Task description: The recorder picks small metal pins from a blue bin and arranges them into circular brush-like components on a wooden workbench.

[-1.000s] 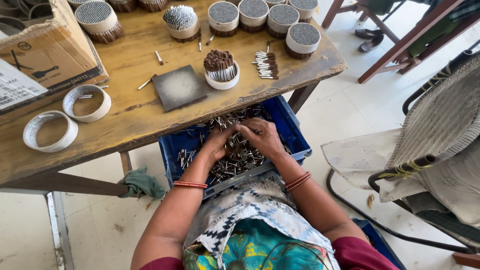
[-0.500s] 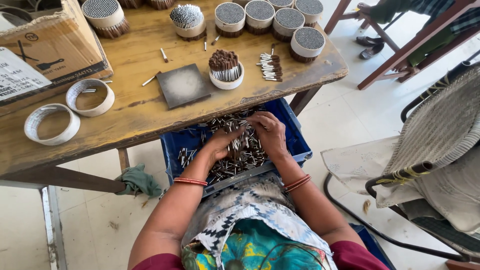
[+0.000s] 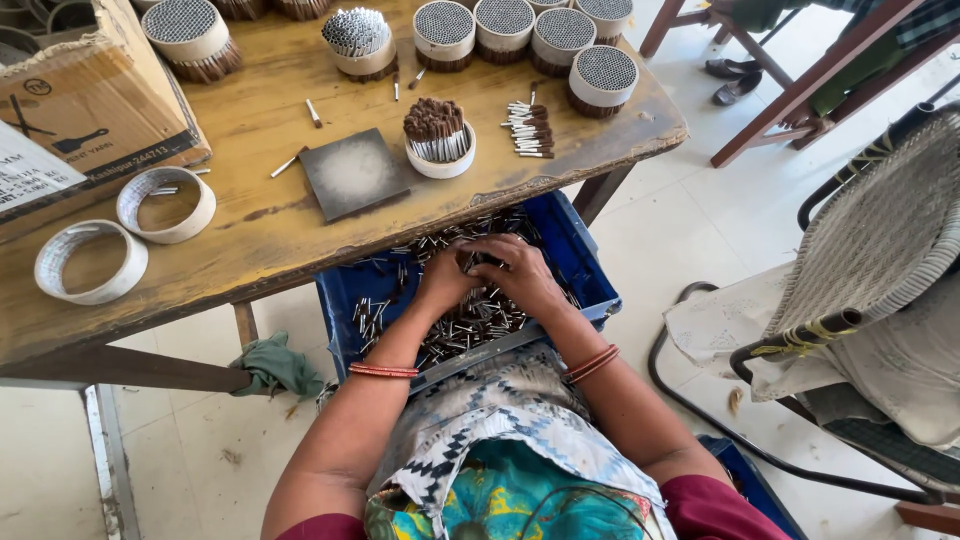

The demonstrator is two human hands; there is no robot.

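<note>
Here both hands, left hand (image 3: 445, 283), right hand (image 3: 515, 272), gathering sticks (image 3: 470, 325) in blue crate (image 3: 585, 270).

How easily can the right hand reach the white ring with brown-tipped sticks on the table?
Probably yes: the right hand is in the blue crate below the table edge, and the white ring stands close above, nothing between.

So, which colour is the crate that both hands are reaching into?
The crate is blue; the head view shows it clearly.

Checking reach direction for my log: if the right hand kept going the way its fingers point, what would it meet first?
The right hand points up-left across the blue crate, so it would probably meet more loose sticks, then the left hand; depth is unclear.
</note>
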